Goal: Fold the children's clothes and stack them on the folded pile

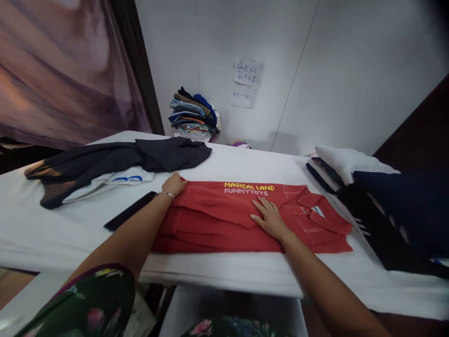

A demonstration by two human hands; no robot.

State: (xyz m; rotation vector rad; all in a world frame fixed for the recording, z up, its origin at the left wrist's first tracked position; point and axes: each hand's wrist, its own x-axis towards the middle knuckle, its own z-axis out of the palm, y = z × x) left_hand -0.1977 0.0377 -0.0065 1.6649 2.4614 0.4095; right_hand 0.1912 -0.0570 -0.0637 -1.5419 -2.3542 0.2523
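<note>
A red collared shirt [217,220] lies on the white-covered table in front of me, its sides folded in. Its collar points to the right, and yellow and white lettering runs along the far side. My left hand [175,186] is closed on the far left corner of the shirt; a bracelet circles that wrist. Flat on the middle of the shirt, below the lettering, rests my right hand [269,219] with its fingers apart. Beneath my left forearm a dark flat strip [129,210] sticks out past the shirt's left end.
Dark garments [140,157] and a white garment with blue print [128,178] lie to the left. A pile of dark and white clothes [382,201] fills the right side. Behind the table stands a stack of folded clothes [194,114] by the wall with paper signs [247,72].
</note>
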